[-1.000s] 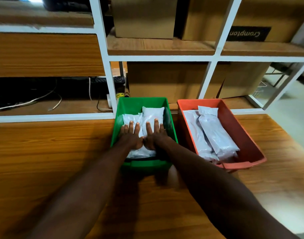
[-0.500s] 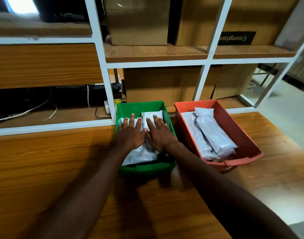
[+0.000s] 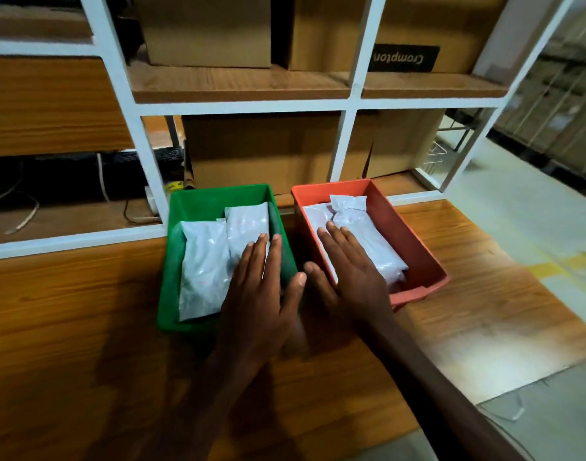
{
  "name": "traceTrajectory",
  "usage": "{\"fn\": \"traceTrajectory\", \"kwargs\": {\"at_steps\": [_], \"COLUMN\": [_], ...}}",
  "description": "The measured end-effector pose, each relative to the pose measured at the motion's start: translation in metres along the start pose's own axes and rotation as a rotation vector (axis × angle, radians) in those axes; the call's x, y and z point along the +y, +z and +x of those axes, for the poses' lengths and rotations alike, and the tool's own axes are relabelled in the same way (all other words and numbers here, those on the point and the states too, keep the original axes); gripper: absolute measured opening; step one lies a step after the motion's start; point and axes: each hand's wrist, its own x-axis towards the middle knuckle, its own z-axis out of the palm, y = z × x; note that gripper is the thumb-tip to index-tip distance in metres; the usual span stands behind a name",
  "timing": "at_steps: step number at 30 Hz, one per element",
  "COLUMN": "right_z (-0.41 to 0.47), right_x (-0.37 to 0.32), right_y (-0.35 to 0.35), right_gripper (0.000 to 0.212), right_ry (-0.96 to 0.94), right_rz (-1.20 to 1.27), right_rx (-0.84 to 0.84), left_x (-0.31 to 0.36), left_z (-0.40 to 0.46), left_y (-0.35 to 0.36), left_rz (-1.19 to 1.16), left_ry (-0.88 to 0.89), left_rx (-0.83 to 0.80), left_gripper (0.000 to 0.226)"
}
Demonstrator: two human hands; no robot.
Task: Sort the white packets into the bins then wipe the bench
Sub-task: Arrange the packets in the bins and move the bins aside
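Warehouse-type room, white-framed shelving (image 3: 145, 168) behind a wood-grain desk (image 3: 68, 311), cardboard boxes (image 3: 261, 148) on the shelves. Green bin (image 3: 192, 207) and orange bin (image 3: 414, 241) sit side by side at the desk's back edge, close but not touching as far as I can see.

White packets: two in the green bin (image 3: 205, 261), one lying beside the other; at least two stacked in the orange bin (image 3: 368, 234). None visible on the desk.

Handling, my read: thin plastic pouches, soft, crinkly, contents shift under load. Look light to moderate. Film looks slick, so a flat-palm press or a pinch across the short width near mid-length should hold better than grabbing a sealed end, which would let the body sag.

Left hand (image 3: 255, 294): palm down, fingers (image 3: 258, 251) straight and together, released, gripping nothing. Fingertips lie over the nearer end of the right-hand packet in the green bin; contact vs hover unclear. Thumb reaches past the bin's right wall.

Right hand (image 3: 348, 271): also flat, fingers extended, slightly spread, nothing grasped. Fingertips are over the packets in the orange bin, heel of the palm crossing the bin's near-left rim.

Both forearms run in from the near edge, wrists straight.

No cloth in sight; wipe not yet started.
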Motion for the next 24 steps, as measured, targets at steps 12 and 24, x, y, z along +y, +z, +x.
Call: {"fn": "traceTrajectory", "kwargs": {"at_steps": [12, 24], "right_z": [0.02, 0.062], "right_x": [0.169, 0.231], "right_y": [-0.073, -0.06], "right_gripper": [0.083, 0.059], "right_ry": [0.213, 0.334], "right_rz": [0.006, 0.376], "right_rx": [-0.184, -0.434], "left_x": [0.114, 0.092], "left_z": [0.048, 0.089], "left_y": [0.097, 0.111], "left_rz": [-0.136, -0.256], "left_ry": [-0.205, -0.673], "left_rx": [0.023, 0.074], "left_gripper": [0.073, 0.061]}}
